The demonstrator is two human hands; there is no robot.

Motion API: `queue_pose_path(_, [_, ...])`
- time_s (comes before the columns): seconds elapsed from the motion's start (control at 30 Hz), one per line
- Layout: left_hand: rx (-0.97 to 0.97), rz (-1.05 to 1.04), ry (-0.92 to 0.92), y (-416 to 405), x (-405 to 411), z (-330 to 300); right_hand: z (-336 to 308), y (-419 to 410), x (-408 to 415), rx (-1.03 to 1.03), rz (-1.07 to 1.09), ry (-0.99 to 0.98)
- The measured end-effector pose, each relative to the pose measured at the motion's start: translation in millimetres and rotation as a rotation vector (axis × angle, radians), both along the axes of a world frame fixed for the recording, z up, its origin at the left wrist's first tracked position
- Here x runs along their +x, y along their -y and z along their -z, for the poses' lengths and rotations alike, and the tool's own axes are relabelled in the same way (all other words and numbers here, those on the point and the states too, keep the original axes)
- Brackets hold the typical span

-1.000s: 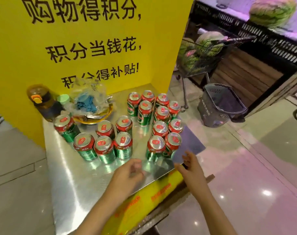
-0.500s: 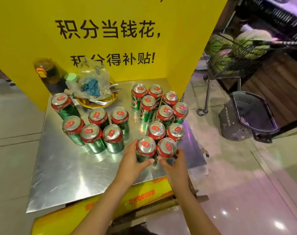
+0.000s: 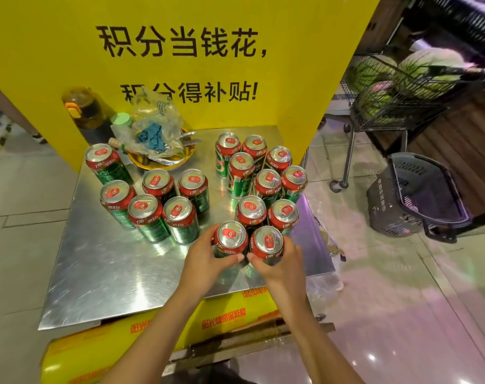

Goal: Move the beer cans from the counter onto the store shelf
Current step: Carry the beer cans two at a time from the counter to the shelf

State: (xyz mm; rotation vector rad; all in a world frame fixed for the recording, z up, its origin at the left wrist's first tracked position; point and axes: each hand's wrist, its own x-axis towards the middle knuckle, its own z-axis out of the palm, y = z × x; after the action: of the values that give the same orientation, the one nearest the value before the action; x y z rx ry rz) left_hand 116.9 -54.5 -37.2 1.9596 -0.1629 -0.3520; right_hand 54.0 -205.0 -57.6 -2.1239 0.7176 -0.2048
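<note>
You gripped the two nearest beer cans, one per hand: your left hand [image 3: 205,261] curled round the left can [image 3: 230,241], your right hand [image 3: 281,266] round the right can [image 3: 266,243], both at the near edge of the right cluster on the metal counter [image 3: 103,273]. The two cans touched each other and stood just in front of the next pair [image 3: 266,212]. A tilted lift risked knocking those neighbours over, probably toward the counter's right edge; no shelf was in view.
</note>
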Motion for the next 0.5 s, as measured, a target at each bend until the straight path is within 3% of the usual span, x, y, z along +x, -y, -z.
queue_pose_path(0.33, [-0.043,-0.124,-0.049,-23,-22,-16,-14,-6,-7,0.223,0.022,0.132])
queue_pose_path(0.5, [-0.095,-0.170,-0.030,-44,-35,-31,-35,-20,-12,0.345,-0.070,0.167])
